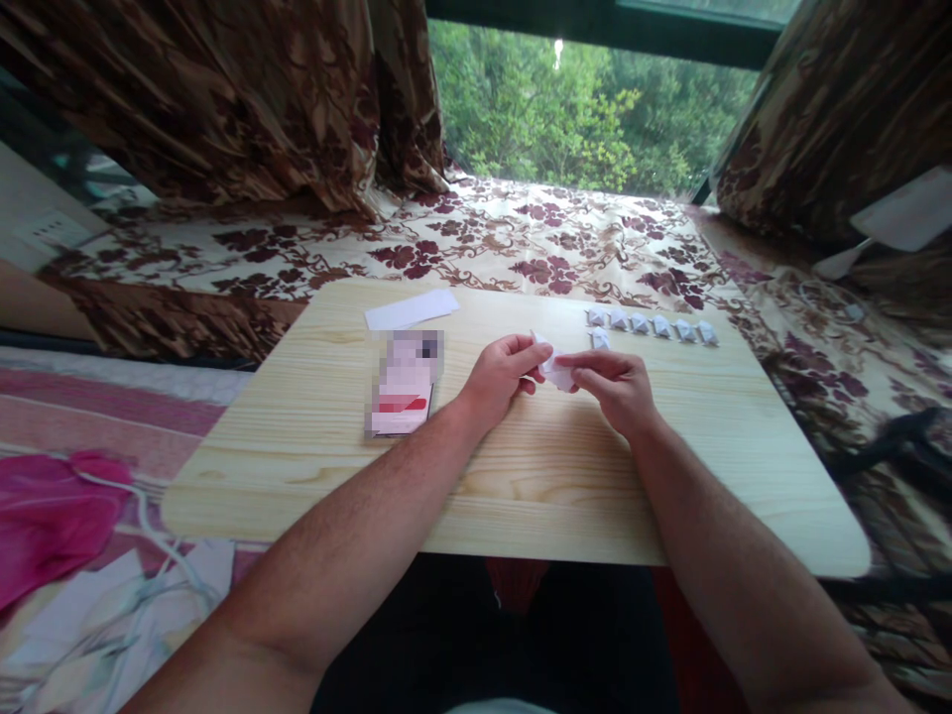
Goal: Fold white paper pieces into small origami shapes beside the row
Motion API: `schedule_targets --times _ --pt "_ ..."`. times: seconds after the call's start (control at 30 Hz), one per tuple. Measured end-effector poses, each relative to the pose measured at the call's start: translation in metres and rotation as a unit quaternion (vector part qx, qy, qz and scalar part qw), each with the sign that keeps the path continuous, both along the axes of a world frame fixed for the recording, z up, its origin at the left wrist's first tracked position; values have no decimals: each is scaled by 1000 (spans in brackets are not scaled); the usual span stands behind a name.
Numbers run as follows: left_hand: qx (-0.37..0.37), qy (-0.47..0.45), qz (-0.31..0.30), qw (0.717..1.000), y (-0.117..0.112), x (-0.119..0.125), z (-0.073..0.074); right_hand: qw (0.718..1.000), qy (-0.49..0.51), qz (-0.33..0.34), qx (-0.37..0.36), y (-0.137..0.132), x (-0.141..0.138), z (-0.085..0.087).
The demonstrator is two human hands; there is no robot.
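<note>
Above the wooden table (550, 496), a small piece of folded white paper (554, 371) is held between my two hands. My left hand (507, 372) pinches its left end with thumb and fingers. On the other side, my right hand (610, 382) grips the paper's right edge, fingers closed and pointing left. The exact folds are partly hidden by my fingers. Just beyond my right hand sits a folded paper piece (600, 339), and behind it runs a row of several similar small white folded pieces (640, 322).
A stack of white paper strips (412, 309) lies at the table's back left. Nearer stands a blurred-out phone (404, 387), lying flat. Left of the table are a pink cloth (56, 516), a white cable (145, 506) and loose papers (81, 605). Patterned curtains (283, 89) flank the window.
</note>
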State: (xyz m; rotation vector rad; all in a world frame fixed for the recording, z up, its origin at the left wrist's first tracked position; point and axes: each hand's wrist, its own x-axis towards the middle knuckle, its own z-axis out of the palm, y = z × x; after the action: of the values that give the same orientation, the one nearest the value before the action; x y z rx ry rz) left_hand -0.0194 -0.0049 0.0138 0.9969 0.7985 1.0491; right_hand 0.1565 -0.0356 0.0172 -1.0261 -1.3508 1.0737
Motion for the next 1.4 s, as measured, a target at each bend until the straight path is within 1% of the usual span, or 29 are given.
schedule_targets --times 0.07,0.13,0.27,0.37,0.47,0.53,0.63,0.73,0.8,0.93,1.03,1.2,1.4 --pt "19 26 -1 999 0 0 -3 1000 -18 -11 15 -1 -1 1" --pt "34 46 19 998 1 1 -5 999 -23 -10 29 -1 -2 2" --pt "73 89 56 992 -1 2 -3 1000 3 -15 23 1 0 1" --pt "100 102 40 989 -5 3 1 999 -1 -40 -1 5 2 -2" --pt "119 110 7 987 -8 4 3 999 -26 -41 -19 7 4 -5" --pt "128 114 -1 985 -8 4 2 999 -31 -40 -17 7 3 -5" --pt "124 116 0 985 -8 4 2 998 -40 -45 -9 5 1 -2" --pt "110 111 -28 987 -8 3 2 997 -43 -66 1 4 0 1" --pt "116 119 -32 986 -9 2 2 996 -39 -79 6 3 -1 3" --pt "137 156 18 978 -8 2 1 997 -37 -74 2 3 0 3" --pt "132 145 41 980 -7 2 0 998 -34 -55 2 3 0 1" --pt "111 117 42 986 -7 2 0 998 -43 -43 -2 2 -1 0" --pt "124 134 39 982 -8 2 1 998 -48 -49 2 0 -2 3"
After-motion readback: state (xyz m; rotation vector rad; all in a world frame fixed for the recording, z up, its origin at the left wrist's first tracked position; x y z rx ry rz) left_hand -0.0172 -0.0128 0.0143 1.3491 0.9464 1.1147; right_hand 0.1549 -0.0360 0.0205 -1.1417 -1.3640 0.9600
